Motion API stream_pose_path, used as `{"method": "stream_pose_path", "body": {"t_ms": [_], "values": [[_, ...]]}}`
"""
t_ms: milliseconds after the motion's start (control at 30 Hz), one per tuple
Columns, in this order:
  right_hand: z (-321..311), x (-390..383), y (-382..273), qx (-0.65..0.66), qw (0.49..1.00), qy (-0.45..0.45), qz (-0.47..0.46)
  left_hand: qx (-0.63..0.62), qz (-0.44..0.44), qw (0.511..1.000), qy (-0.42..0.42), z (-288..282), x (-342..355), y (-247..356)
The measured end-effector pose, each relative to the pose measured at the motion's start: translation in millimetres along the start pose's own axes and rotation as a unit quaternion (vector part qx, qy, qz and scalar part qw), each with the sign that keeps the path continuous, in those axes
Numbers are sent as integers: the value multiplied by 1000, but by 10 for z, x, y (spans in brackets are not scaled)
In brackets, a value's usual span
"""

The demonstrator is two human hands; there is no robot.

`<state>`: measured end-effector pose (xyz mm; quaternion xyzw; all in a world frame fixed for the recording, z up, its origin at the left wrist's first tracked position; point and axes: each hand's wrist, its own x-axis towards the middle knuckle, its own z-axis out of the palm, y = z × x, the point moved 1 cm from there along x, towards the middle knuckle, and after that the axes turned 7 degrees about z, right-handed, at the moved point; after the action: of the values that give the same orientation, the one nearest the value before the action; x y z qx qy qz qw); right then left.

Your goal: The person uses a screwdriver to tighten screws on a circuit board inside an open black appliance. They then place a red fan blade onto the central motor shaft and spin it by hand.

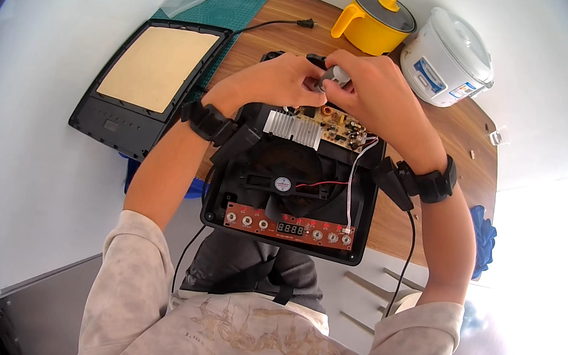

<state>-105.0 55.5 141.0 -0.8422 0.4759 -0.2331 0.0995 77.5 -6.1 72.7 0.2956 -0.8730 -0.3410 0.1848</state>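
Right hand (382, 89) pinched small grey-white piece (337, 76) over open black plastic housing (224, 187); left hand (272, 80) curled at its left, hold unclear.

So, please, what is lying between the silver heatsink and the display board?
In the head view, the black fan lies between the silver heatsink and the display board; a thin red wire also runs there.

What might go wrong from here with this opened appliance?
The small grey piece in the right hand might slip and drop onto the exposed circuit board. The black wrist unit near the thin white wires could snag them, perhaps tugging the control board.
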Motion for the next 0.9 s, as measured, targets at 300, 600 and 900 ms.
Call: {"method": "stream_pose_path", "body": {"t_ms": [300,600,900], "values": [[64,184,0,-159,984,18,-75,-49,-58,997,-14,-14,-34,66],[208,225,-10,-193,979,70,-16,-100,25,995,0,67,-69,-43],[180,236,-61,-290,955,55,2,-5,136,985,106,137,-47,-24]]}}
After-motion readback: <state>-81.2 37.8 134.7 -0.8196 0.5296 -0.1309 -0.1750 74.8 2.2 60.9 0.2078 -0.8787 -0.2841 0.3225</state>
